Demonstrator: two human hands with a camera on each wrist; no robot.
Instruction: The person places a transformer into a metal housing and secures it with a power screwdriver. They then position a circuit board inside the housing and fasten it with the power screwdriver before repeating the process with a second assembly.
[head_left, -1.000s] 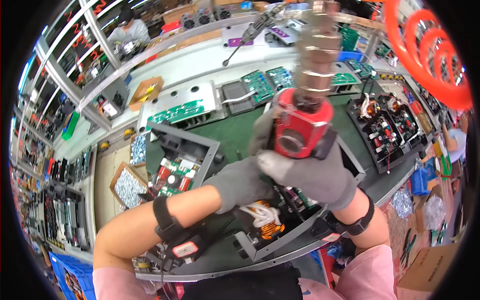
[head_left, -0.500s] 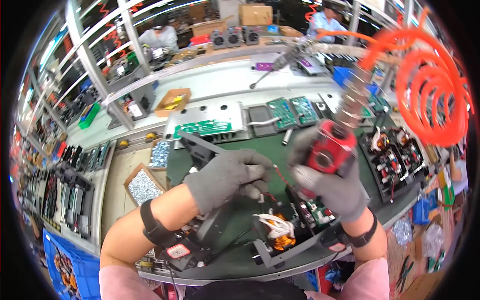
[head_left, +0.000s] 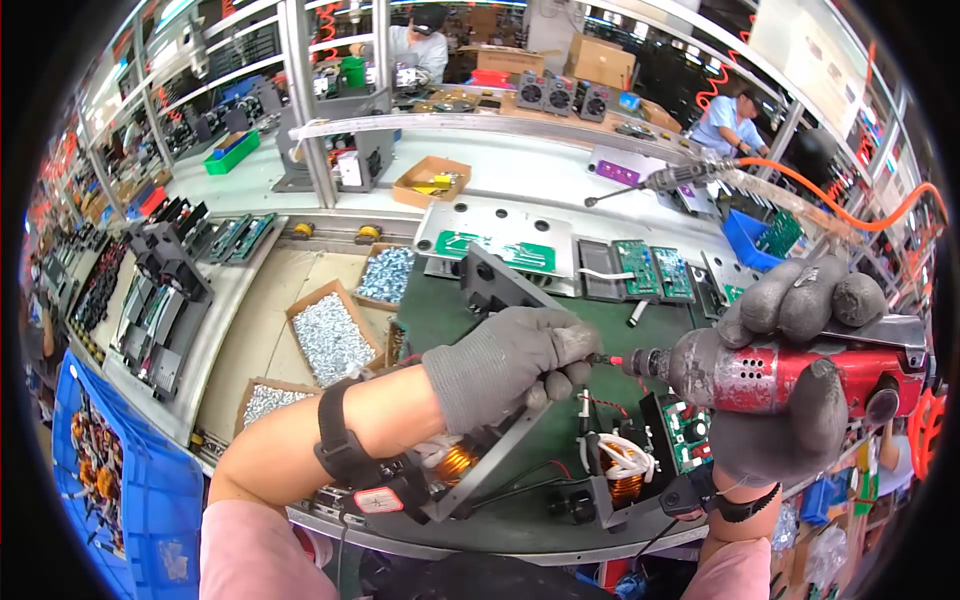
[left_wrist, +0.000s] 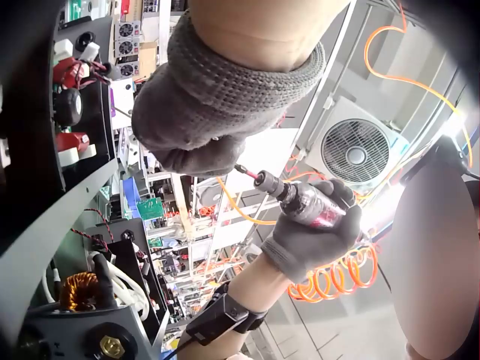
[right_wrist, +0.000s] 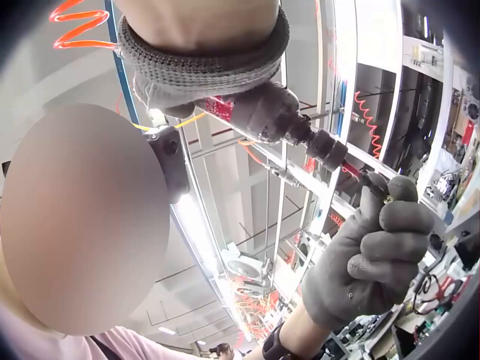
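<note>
The right hand (head_left: pixel 790 400) grips a red and grey power screwdriver (head_left: pixel 765 378), which lies level with its bit pointing left. At the bit's tip, the curled left hand (head_left: pixel 505 365) pinches something small; a brassy glint like a screw (right_wrist: pixel 388 199) shows between its fingers in the right wrist view. Below the hands, an open dark housing holds a copper coil (head_left: pixel 628 480) with white wires and a green circuit board (head_left: pixel 690 432). Another grey housing (head_left: pixel 505 455) stands tilted under the left forearm, partly hidden by it.
Boxes of small metal parts (head_left: pixel 332 338) stand left of the green mat (head_left: pixel 440 315). Behind are a metal plate (head_left: pixel 500 225) and circuit boards (head_left: pixel 635 268). A second driver (head_left: pixel 680 178) hangs above the bench. A blue crate (head_left: pixel 125 480) is at lower left.
The screwdriver has swung from upright to level, and the right hand has moved right with it. The left hand has come up from the housing to the bit's tip. The head view has shifted.
</note>
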